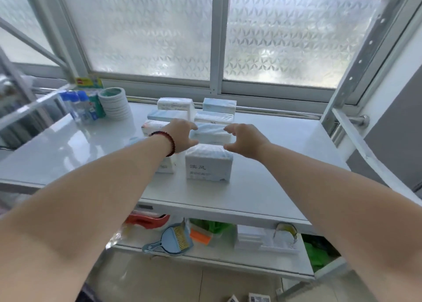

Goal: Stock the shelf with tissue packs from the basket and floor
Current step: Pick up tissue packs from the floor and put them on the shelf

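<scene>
both arms stretched out over shelf (262, 183); left hand (181, 137) and right hand (245, 140) flank a tissue pack (211, 133), fingers loosely curled, gripping nothing

Head view, facing forward and down (close), over shelf (262, 187)

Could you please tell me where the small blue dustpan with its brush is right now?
The blue dustpan lies on the lower shelf, left of centre, between the red basket and an orange brush.
</scene>
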